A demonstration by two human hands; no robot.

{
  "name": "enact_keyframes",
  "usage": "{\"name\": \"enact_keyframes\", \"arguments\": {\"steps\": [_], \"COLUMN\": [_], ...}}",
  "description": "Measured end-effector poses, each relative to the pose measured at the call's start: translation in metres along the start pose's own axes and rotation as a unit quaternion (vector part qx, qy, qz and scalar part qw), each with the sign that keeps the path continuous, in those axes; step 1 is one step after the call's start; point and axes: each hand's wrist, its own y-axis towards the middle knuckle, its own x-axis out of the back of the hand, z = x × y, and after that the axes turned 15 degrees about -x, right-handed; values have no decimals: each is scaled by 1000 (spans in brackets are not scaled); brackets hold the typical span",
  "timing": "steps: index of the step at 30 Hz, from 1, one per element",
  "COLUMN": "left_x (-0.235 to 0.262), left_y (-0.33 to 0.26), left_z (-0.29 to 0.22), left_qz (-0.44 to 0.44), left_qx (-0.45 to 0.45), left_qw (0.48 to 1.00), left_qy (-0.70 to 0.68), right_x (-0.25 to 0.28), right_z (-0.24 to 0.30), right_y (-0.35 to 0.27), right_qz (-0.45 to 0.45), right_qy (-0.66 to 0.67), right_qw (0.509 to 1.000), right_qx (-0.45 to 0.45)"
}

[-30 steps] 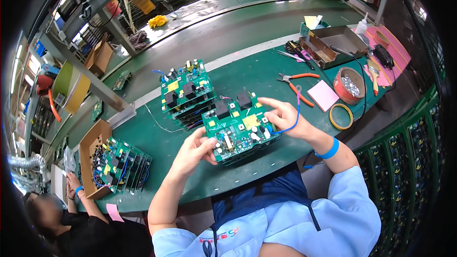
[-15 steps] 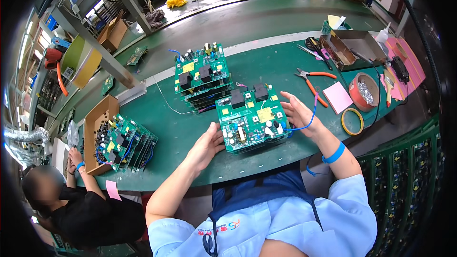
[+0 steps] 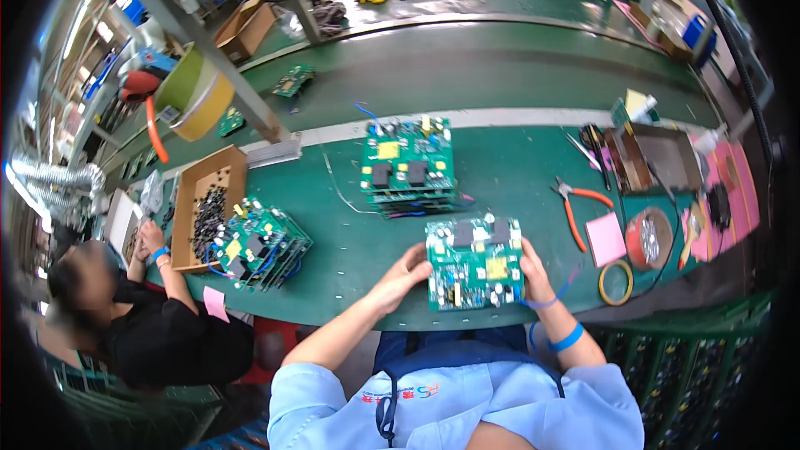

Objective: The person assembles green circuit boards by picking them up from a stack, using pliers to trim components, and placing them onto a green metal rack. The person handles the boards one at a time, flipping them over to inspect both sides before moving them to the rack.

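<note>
Close to the table's near edge is a green circuit board [image 3: 477,263] with black blocks, yellow labels and many small parts on top. My left hand [image 3: 403,277] grips its left side, the thumb near the upper face. Against its right side is my right hand [image 3: 536,273], fingers closed on the edge. A blue wire hangs from the board beside my right wrist. What lies under the board is hidden from above. Just beyond it, a stack of similar circuit boards [image 3: 408,162] stands on the green table [image 3: 333,242], a blue wire sticking up at its far left corner.
On the left stand another board stack [image 3: 265,243] and a cardboard box [image 3: 187,215] of small black parts, near a co-worker's hands [image 3: 147,242]. At right lie orange-handled pliers [image 3: 577,212], pink notes [image 3: 605,239], a yellow tape roll [image 3: 616,283], a red round container [image 3: 648,239] and a tray [image 3: 662,162].
My hands have closed in on the sides of the circuit board, which now lies squarer to me. The whole view has shifted, so the table things appear lower and mostly farther right.
</note>
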Motion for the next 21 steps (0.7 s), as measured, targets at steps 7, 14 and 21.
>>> {"name": "enact_keyframes", "arguments": {"steps": [7, 14, 21], "left_x": [-19, -54, -248], "left_y": [-3, 21, 73], "left_z": [13, 0, -15], "left_qz": [-30, 44, 303], "left_qx": [0, 9, 47], "left_qw": [998, 997, 951], "left_qy": [-57, -59, -35], "right_x": [-9, -7, 11], "right_z": [17, 18, 75], "right_y": [-24, -23, -196], "right_qz": [-35, -161, -342], "right_qy": [62, 16, -72], "right_qw": [996, 982, 901], "right_qx": [-53, 93, 257]}}
